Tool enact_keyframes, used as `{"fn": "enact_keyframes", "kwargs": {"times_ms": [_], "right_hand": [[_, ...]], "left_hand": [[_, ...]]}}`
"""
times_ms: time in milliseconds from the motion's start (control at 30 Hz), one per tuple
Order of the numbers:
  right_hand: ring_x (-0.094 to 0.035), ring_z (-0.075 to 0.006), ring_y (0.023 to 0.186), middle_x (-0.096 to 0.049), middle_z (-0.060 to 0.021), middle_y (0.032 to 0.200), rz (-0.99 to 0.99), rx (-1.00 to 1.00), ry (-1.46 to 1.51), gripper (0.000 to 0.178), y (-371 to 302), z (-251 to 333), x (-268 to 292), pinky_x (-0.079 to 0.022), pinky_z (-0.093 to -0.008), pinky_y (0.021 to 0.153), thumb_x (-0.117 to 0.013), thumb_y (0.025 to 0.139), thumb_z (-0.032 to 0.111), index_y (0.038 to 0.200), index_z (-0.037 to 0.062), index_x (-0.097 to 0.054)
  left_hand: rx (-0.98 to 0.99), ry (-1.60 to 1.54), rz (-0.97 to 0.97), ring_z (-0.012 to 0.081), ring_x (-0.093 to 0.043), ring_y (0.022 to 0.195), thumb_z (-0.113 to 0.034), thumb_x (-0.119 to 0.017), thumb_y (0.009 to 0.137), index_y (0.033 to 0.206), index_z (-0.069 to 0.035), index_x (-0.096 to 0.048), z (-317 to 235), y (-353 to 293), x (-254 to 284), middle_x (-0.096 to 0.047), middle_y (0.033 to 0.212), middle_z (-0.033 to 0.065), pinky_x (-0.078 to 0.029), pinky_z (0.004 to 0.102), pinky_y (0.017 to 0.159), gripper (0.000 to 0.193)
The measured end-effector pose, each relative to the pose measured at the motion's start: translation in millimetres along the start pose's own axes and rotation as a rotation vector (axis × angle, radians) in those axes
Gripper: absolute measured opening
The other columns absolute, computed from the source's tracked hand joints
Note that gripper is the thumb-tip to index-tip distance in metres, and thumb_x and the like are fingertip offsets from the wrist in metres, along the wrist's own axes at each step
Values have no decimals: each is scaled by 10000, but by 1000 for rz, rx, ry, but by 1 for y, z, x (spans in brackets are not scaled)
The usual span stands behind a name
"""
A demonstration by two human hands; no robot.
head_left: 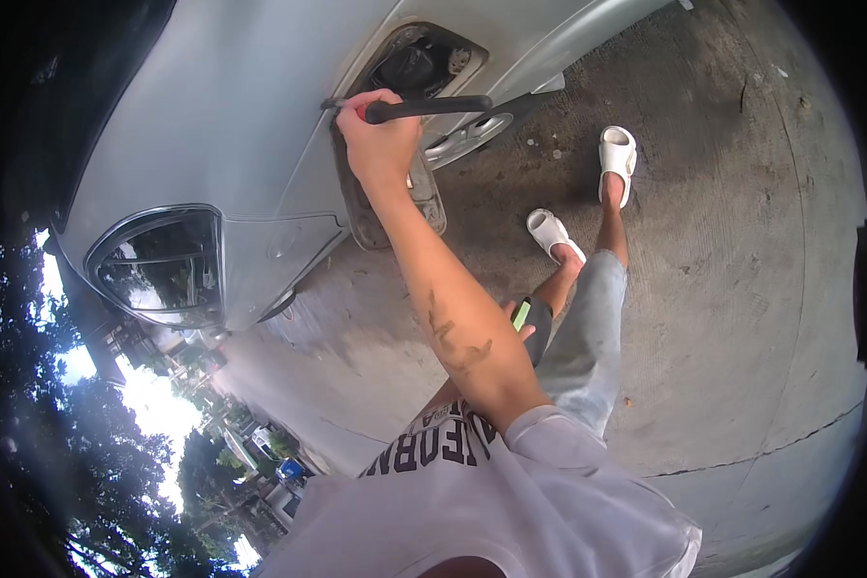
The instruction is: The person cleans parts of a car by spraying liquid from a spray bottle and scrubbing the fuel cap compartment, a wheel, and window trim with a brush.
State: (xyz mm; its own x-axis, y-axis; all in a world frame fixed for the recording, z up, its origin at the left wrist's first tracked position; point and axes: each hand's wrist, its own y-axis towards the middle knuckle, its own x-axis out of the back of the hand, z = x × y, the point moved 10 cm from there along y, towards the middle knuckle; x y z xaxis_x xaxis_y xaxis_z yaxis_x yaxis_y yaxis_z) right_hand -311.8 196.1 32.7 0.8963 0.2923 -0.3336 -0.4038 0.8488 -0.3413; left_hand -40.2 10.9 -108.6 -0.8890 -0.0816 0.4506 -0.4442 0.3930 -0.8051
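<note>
Out over the car's side, my right hand [380, 144] is closed round a brush with a black curved handle [433, 106] and a bit of red by the fingers. Its dark tip meets the body seam at the edge of the open fuel filler recess [477, 72]. Inside the recess is a black fuel cap [409, 69]. The fuel door [426, 204] stands swung out, its dirty inner face partly behind my right wrist. Lower down, my left hand [527, 330] is mostly covered by my right forearm; it grips a dark object with a light green strip [521, 314], kind unclear.
The silver car body [241, 106] fills the upper left, with a small rear side window [164, 260]. A wheel [467, 140] shows beside the recess. My feet, in white clogs [617, 154], stand on stained concrete [722, 270]. Trees [212, 482] appear at lower left.
</note>
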Motion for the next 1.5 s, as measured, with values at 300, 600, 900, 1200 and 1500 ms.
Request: {"fn": "enact_keyframes", "kwargs": {"times_ms": [300,600,900,1200,1500], "right_hand": [[-623,-145,599,-620,-52,702,-222,129,-7,46,3,0,8,-513,-264,582,-685,798,5,792,-4,-640],[-653,-177,733,-638,-71,740,-421,53,212,98,39,33,32,-515,-325,708,-692,764,22,857,-7,-695],[-553,-239,598,-562,-57,673,-270,-56,399,125,59,38,30,-411,-366,585,-673,722,-5,730,46,-560],[-604,-186,657,-600,-67,700,14,-275,280,117,21,-5,38,-459,-320,623,-732,769,35,810,33,-623],[-679,-155,796,-689,-86,935,-477,-106,253,236,118,38,305,-554,-258,742,-780,876,105,1045,10,-645]], "left_hand": [[16,31,10,366,-692,961,-315,-769,851,1117,-74,-613,1,-6,2,-725,1008,118,-539,456,801,391],[23,-90,-56,360,-700,879,-293,-788,842,989,-76,-605,-14,-3,22,-715,887,106,-535,448,731,319],[13,-117,-87,372,-697,859,-305,-777,851,966,-78,-596,-32,5,35,-714,873,96,-529,439,726,313],[25,-44,-52,312,-719,823,-204,-754,873,1025,-45,-597,-49,12,31,-720,868,102,-537,420,721,270],[-446,-406,-879,197,-652,966,-125,-657,951,1069,-15,-552,-190,9,229,-669,1077,121,-507,358,856,193]]}}
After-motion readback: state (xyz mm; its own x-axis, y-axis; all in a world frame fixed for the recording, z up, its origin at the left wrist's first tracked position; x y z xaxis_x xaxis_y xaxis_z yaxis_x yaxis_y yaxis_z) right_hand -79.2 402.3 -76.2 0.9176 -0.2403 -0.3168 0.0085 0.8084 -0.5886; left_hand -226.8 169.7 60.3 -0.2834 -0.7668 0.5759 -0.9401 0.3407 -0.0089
